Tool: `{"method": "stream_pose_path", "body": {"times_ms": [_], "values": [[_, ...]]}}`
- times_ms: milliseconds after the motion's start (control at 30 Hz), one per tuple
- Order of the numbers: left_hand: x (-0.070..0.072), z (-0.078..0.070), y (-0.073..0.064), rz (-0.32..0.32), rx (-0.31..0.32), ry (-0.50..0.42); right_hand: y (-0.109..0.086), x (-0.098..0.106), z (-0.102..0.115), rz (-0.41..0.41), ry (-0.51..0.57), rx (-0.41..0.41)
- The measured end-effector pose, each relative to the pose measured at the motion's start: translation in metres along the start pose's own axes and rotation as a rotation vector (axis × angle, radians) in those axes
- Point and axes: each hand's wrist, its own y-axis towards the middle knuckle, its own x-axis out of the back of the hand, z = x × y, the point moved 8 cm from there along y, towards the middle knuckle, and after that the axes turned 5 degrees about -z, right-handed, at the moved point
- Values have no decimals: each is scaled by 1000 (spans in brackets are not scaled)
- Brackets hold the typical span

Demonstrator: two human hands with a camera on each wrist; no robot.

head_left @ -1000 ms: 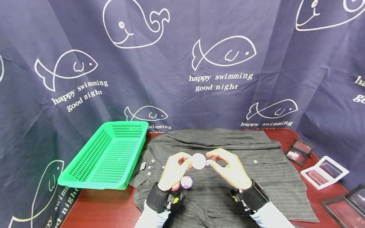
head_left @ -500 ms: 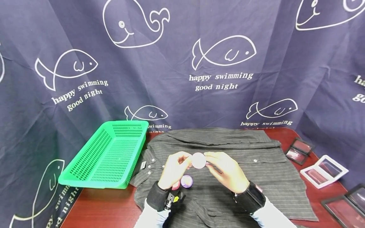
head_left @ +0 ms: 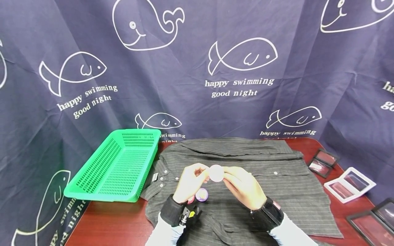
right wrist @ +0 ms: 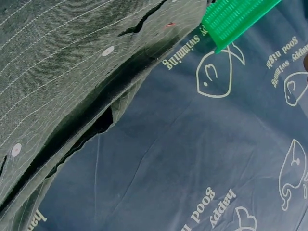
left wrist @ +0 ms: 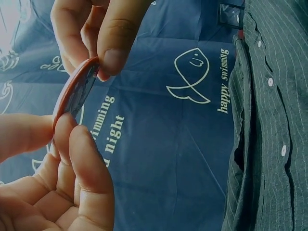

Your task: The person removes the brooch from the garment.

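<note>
A round button badge point(head_left: 216, 173), pale from the head, is held up above a dark grey striped shirt point(head_left: 258, 201). Its red rim and silvery side show in the left wrist view. My left hand point(head_left: 189, 182) pinches one edge between thumb and fingers. From the opposite side, my right hand point(head_left: 244, 186) grips the other edge with thumb and fingertips. Under the left hand, a purple round badge point(head_left: 201, 194) lies on the shirt, beside a red one point(head_left: 191, 199) partly hidden by that hand. The right wrist view shows little of the right hand.
A green plastic basket point(head_left: 123, 171) stands on the red table point(head_left: 114, 222) at the left. Along the right edge lie a dark open compact case point(head_left: 324, 162), a white open one point(head_left: 350, 185) and a larger dark one point(head_left: 373, 222). A navy printed curtain point(head_left: 191, 68) hangs behind.
My right hand has come left from just beside the badge, and its fingers have closed on the badge's edge. The left hand has kept its pinch with hardly any movement.
</note>
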Motion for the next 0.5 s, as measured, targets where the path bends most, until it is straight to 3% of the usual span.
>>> {"method": "stream_pose_path", "body": {"times_ms": [100,167,400,500], "values": [[0,-11,-1,15,2,-13,-2,1,0,-11,-10,32],[-2,-9,0,23,9,-18,-4,2,0,-16,-12,49],[-11,24,4,17,50,-43,-6,4,1,-17,-35,76],[-12,26,4,3,68,-48,-5,5,0,-16,-38,68]]}}
